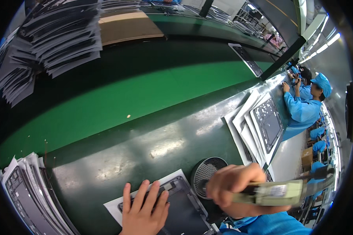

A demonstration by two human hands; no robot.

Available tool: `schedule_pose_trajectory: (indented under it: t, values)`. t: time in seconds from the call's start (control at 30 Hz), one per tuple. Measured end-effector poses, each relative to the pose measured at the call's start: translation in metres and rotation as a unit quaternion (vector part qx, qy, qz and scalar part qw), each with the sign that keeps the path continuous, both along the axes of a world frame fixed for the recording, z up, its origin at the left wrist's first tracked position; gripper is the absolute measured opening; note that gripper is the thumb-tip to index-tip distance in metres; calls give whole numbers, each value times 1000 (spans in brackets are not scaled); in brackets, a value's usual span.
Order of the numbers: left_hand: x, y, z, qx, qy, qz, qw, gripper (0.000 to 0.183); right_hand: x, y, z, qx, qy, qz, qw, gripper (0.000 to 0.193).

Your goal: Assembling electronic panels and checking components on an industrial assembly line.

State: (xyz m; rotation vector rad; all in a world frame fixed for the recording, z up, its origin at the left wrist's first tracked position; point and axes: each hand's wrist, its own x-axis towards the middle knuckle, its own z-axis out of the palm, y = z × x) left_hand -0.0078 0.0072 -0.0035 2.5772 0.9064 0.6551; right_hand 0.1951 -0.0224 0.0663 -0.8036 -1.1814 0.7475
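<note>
Left hand (143, 209) pins a dark panel (180, 209) flat at the counter's (145, 149) near edge.
Fingers spread to steady it; right hand (233, 190) grips a blurred tool (278, 192) beside it.

The left hand (143, 209) lies flat, fingers spread, on a dark tablet frame (182, 207) resting on a white sheet (115, 206). The right hand (233, 190) is closed around a beige handheld tool (276, 192), just right of the frame. Behind that grip sits a round perforated disc (204, 172); further right, stacked white trays (259, 125)
</note>
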Motion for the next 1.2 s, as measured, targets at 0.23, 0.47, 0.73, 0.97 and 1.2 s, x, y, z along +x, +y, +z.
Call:
schedule_pose_trajectory:
  t: [0.23,0.47,0.73,0.97,1.2]
  values:
    - [5,3,-2,-13,6,-8,1000,32,23,-20,-11,-6,-49,-70,996,80]
    - [2,3,-3,-12,19,0,1000,32,26,-22,-21,-25,-35,-2,999,79]
    - [3,2,-1,-27,18,-6,999,34,24,-23,-21,-23,-47,14,999,78]
    - [0,3,-3,-31,14,-3,999,34,32,-27,-31,-39,-66,44,996,78]
    - [3,3,0,-32,7,-4,999,33,31,-25,-30,-38,-82,57,994,79]
